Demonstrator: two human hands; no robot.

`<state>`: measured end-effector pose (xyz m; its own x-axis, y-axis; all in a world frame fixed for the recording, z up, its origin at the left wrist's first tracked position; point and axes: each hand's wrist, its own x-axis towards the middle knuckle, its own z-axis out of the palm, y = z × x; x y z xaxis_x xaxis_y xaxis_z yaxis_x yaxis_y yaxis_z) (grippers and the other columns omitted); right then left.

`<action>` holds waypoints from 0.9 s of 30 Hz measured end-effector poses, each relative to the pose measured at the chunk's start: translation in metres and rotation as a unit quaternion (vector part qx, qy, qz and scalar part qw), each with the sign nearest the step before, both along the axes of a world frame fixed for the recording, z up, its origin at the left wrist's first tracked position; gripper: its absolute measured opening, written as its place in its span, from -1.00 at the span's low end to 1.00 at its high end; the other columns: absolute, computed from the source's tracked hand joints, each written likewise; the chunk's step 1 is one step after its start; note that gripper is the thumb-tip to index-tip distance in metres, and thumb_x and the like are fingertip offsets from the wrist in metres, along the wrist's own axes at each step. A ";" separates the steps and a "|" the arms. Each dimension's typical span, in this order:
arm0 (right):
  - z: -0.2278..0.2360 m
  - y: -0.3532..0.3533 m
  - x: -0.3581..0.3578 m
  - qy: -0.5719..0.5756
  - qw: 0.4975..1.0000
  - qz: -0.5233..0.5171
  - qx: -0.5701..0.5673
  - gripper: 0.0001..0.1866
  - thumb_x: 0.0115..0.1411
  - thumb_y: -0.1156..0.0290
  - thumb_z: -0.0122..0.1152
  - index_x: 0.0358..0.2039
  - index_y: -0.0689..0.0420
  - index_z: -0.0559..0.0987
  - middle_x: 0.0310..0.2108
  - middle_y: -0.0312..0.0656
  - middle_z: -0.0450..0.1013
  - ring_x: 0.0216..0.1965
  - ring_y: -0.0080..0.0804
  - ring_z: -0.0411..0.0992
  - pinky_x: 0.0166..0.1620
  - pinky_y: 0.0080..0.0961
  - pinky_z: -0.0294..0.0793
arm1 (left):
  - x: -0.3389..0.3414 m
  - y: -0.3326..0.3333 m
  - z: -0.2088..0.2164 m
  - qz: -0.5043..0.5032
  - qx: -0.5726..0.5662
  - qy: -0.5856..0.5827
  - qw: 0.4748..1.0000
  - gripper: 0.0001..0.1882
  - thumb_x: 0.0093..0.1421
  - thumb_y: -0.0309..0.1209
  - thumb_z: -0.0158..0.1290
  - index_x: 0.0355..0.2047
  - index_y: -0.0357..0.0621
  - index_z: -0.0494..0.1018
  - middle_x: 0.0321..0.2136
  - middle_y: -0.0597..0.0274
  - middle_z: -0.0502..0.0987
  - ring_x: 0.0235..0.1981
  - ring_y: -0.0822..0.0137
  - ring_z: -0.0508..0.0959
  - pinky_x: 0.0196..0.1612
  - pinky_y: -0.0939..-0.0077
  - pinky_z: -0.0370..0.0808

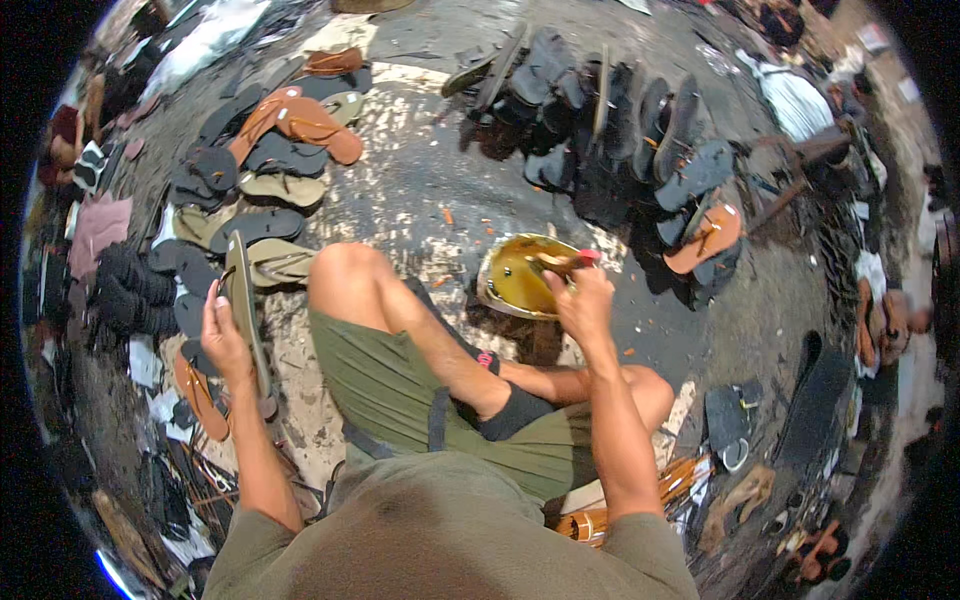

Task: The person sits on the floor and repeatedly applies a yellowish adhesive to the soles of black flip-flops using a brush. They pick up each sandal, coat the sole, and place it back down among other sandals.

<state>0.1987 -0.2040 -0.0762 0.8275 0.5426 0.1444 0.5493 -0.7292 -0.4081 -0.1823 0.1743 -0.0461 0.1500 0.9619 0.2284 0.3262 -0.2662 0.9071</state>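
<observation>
My left hand holds an olive flip-flop on its edge beside my knee, its sole turned sideways. The fingers lie along one side of it. My right hand is closed on a small brush, which has a red end and reaches over a round bowl of yellow-brown glue-like liquid. Its tip is partly hidden by the rim and my fingers, so contact with the liquid cannot be told.
Loose piles of flip-flops, brown, black and olive, lie at the left. Rows of dark flip-flops stand on edge at the far right, with a brown flip-flop near them. Orange scraps dot the stained floor.
</observation>
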 end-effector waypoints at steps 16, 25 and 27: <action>0.114 -0.067 -0.014 0.156 0.903 -0.172 0.362 -0.67 0.33 0.12 0.34 -0.22 0.17 0.68 -0.28 -0.30 0.60 -0.24 -0.47 0.50 -0.13 -0.35 0.48 | 0.111 -0.086 0.098 -0.326 -0.308 -0.097 0.888 -0.47 0.36 -0.12 0.14 0.19 -0.18 0.42 -0.02 0.25 0.57 -0.02 0.39 0.55 0.12 0.47 0.47; 0.114 0.071 -0.091 -0.053 0.933 0.121 0.335 -0.66 0.28 0.46 0.29 0.06 0.23 0.54 -0.13 0.04 0.58 -0.06 0.01 0.56 0.02 -0.15 0.50 | 0.163 -0.215 0.066 -0.411 -0.567 -0.403 0.589 -0.23 0.40 0.19 -0.07 0.35 -0.17 0.25 0.22 0.11 0.46 0.20 0.15 0.50 0.27 0.22 0.45; 0.135 0.074 -0.082 0.068 0.910 0.087 0.399 -0.65 0.23 0.54 0.33 0.03 0.22 0.56 -0.12 0.03 0.59 -0.09 -0.02 0.57 0.02 -0.14 0.51 | 0.169 -0.215 0.072 -0.424 -0.553 -0.402 0.594 -0.20 0.39 0.24 -0.12 0.34 -0.18 0.26 0.22 0.09 0.45 0.21 0.13 0.49 0.29 0.21 0.44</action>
